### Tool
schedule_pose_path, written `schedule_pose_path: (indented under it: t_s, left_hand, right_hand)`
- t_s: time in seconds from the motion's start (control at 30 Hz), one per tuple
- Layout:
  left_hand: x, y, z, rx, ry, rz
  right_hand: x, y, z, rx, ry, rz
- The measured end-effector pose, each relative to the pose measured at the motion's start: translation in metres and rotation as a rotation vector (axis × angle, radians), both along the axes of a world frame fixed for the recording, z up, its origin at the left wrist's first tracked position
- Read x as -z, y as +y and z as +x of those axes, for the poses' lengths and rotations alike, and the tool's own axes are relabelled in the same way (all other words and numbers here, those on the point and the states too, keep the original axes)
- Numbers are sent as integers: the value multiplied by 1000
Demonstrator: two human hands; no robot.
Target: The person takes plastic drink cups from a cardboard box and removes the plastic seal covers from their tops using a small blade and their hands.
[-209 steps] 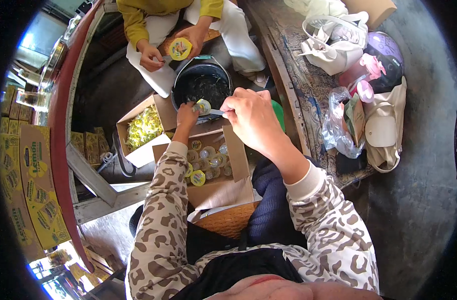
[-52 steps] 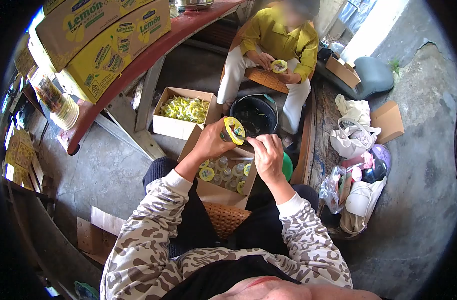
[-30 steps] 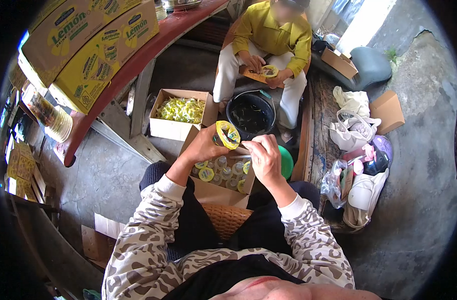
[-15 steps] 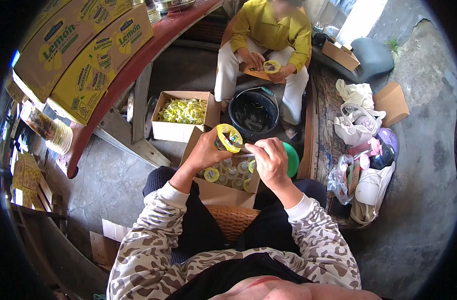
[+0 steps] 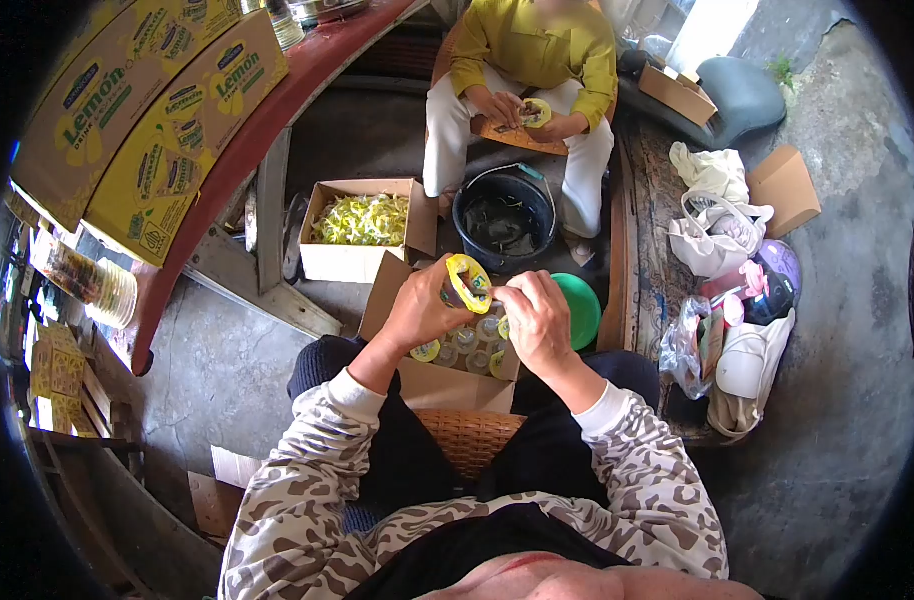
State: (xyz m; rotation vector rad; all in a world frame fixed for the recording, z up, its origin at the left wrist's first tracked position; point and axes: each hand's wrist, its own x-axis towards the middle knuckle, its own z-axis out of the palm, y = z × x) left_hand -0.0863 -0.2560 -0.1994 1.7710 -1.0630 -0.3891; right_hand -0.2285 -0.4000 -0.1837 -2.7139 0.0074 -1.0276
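Observation:
My left hand (image 5: 424,303) is closed around a plastic drink cup with a yellow printed lid (image 5: 469,283), tilted so the lid faces right. The lid film looks partly cut, with an opening on its face. At its right edge, my right hand (image 5: 537,315) pinches a small thin blade-like tool, mostly hidden by the fingers, its tip against the lid. Below both hands is an open cardboard box (image 5: 457,390) holding several clear cups, some with yellow lids (image 5: 426,351).
Opposite sits a person in a yellow shirt (image 5: 537,45) holding another yellow-lidded cup (image 5: 535,113). Between us stand a black bucket (image 5: 505,220) of dark liquid, a box of yellow scraps (image 5: 359,219) and a green basin (image 5: 577,310). Lemon drink cartons (image 5: 177,150) occupy the red-edged table; bags (image 5: 717,235) lie right.
Both hands and the cup have shifted slightly right, and the lid has turned more to the right. My right hand is closer to the lid's edge. The view has tilted slightly.

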Motion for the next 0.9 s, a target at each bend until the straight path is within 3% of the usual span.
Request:
schedule_pose_path:
  t_s: [0.13, 0.27, 0.47, 0.63, 0.77, 0.9]
  left_hand:
    - [-9, -1, -1, -56, -113, 32]
    - [3, -3, 0, -64, -115, -42]
    - [-3, -5, -3, -67, -45, 36]
    - [-5, -8, -4, -186, -278, 60]
    - [-4, -9, -6, -182, -287, 52]
    - [2, -9, -6, -160, -130, 35]
  right_hand:
    - [-3, -2, -3, 14, 16, -13]
    - [2, -2, -4, 7, 4, -105]
    - [3, -3, -3, 20, 21, -37]
    - [-2, -4, -3, 37, 51, -6]
    - [4, -6, -3, 46, 28, -102]
    - [11, -7, -4, 34, -16, -161]
